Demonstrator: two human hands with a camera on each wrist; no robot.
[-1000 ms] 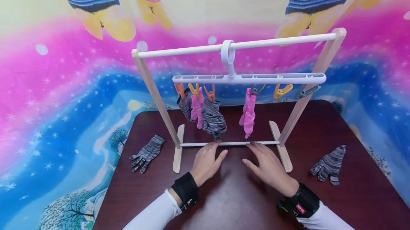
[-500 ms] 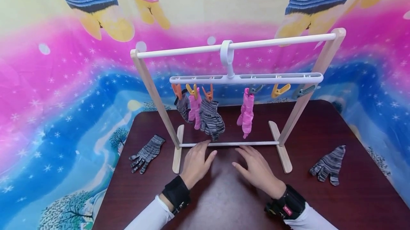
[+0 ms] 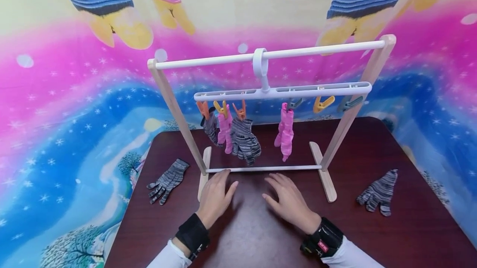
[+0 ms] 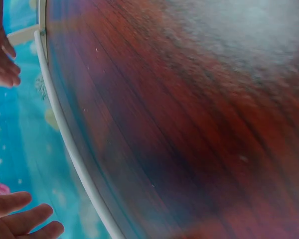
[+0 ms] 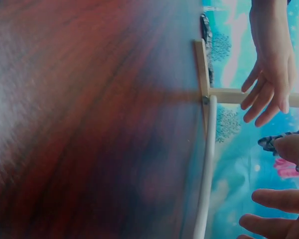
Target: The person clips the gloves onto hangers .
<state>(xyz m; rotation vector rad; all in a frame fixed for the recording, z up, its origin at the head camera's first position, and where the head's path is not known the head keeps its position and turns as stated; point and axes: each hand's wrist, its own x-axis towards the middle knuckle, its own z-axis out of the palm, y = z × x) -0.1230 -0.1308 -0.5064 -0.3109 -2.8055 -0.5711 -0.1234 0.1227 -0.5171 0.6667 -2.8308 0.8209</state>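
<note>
My left hand (image 3: 215, 196) is above the table by the left end of the rack's lower white bar (image 3: 261, 169), fingers relaxed and holding nothing. Just in front of the same bar, my right hand (image 3: 290, 202) also holds nothing, with loosely extended fingers. In both wrist views the hands appear clear of the tabletop. A white clip hanger (image 3: 316, 90) hangs from the rack's top bar (image 3: 320, 49). Clipped along it are a grey striped glove (image 3: 246, 141), a pink item (image 3: 286, 133), a second pink item (image 3: 225, 131) and a partly hidden grey piece (image 3: 210, 126).
A grey glove (image 3: 169, 181) lies flat left of the rack, and another grey glove (image 3: 379, 193) lies to its right. A yellow clip (image 3: 323, 104) and a teal clip (image 3: 350, 103) hang with nothing in them. Wooden feet (image 3: 323, 172) support the rack on the dark table (image 3: 246, 235).
Both hands have moved left and back toward the person, away from the lower bar. The hanger and hanging pieces have shifted slightly left in view. The table gloves have stayed put.
</note>
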